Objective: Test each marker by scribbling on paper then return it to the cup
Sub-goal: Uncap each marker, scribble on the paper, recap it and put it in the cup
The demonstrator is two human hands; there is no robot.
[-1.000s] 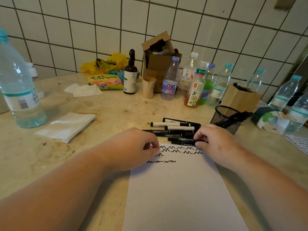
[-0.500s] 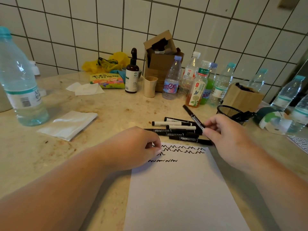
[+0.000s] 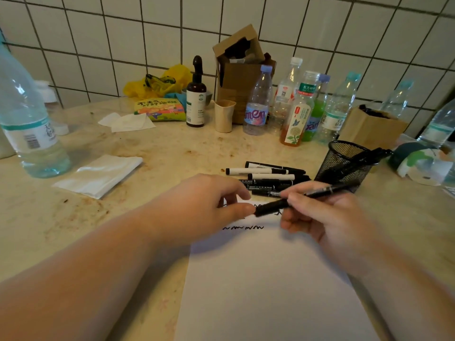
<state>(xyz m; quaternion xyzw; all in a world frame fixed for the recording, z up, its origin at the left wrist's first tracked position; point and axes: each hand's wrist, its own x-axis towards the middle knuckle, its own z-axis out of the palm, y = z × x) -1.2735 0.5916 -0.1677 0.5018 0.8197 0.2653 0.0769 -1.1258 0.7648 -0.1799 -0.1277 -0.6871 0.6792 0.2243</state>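
Note:
My right hand holds a black marker level above the top of the white paper, its capped end pointing left. My left hand hovers over the paper's top left corner, thumb tip touching the marker's cap end. Black scribble lines run across the top of the paper, partly hidden by both hands. Several black and white markers lie in a pile just beyond the paper. A black mesh cup stands to the right with one black marker leaning in it.
A large water bottle stands at the left, a folded tissue beside it. Several bottles, a cardboard box, a paper cup and a snack packet line the tiled wall. A brown box sits behind the mesh cup.
My right hand picked one marker from the pile, lifted it and swung it level over the paper. My left hand rose from the paper and its thumb met the cap end.

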